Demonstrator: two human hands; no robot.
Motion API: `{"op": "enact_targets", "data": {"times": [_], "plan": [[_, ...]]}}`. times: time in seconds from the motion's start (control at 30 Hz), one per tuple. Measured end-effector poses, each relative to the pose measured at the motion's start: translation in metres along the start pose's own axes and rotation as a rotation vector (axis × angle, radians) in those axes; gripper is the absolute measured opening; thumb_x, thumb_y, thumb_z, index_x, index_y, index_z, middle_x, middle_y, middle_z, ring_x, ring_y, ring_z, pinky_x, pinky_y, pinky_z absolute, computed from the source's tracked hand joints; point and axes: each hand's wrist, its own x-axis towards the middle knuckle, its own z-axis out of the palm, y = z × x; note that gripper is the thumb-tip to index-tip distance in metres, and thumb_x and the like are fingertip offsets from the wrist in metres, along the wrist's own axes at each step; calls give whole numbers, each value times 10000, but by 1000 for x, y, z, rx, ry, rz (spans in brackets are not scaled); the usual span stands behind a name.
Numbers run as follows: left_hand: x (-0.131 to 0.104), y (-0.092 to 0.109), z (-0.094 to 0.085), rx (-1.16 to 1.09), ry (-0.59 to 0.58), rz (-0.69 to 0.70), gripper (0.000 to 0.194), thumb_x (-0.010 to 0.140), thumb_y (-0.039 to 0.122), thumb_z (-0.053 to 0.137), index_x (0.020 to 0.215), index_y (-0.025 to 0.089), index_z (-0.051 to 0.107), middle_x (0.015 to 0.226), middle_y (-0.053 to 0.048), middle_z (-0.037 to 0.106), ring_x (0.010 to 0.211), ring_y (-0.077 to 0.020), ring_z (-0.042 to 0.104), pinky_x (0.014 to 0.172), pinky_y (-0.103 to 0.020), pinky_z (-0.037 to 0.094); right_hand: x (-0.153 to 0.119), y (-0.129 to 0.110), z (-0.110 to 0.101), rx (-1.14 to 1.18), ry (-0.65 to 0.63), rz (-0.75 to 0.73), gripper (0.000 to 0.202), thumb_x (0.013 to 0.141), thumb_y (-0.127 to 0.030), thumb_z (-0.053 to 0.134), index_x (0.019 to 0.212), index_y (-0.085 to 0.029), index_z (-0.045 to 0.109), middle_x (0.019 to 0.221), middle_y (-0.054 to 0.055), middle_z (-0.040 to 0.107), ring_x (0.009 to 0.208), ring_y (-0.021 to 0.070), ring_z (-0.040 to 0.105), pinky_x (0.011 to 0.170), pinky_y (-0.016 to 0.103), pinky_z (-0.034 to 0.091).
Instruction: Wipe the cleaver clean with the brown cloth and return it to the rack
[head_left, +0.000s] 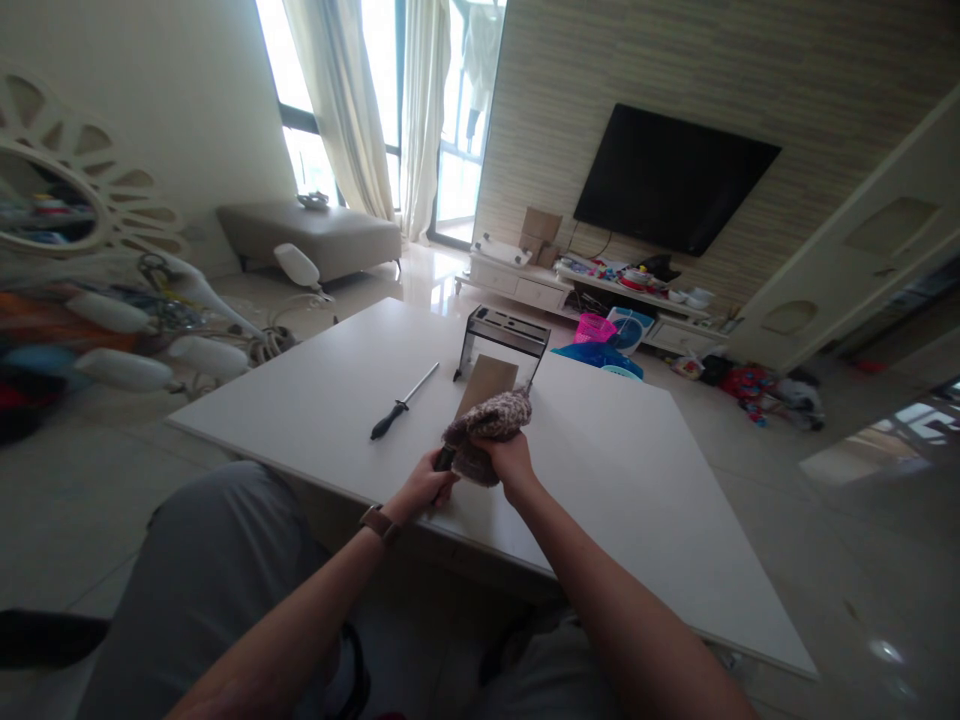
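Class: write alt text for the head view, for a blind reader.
The left hand grips a broad-bladed knife by its handle while the right hand holds a fuzzy cloth on the blade, above a white table with a sharpening rod and metal frame.

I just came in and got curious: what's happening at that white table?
Someone seated at the white table has a broad blade, seemingly a cleaver, in hand. The left hand grips its dark handle, and the right hand holds a fuzzy cloth against the blade near the handle. A sharpening rod lies to the left, and a metal-and-black rack stands just beyond the blade.
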Motion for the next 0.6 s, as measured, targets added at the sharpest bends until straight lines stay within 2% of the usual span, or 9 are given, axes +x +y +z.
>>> {"op": "enact_targets", "data": {"times": [0.6], "plan": [[-1, 3, -1, 19, -23, 21, 262, 693, 261, 685, 873, 195, 507, 400, 109, 478, 277, -97, 402, 293, -186, 297, 3, 4, 0, 7, -4, 9, 451, 503, -288, 893, 918, -164, 766, 1017, 118, 802, 959, 320, 764, 806, 383, 614]]}}
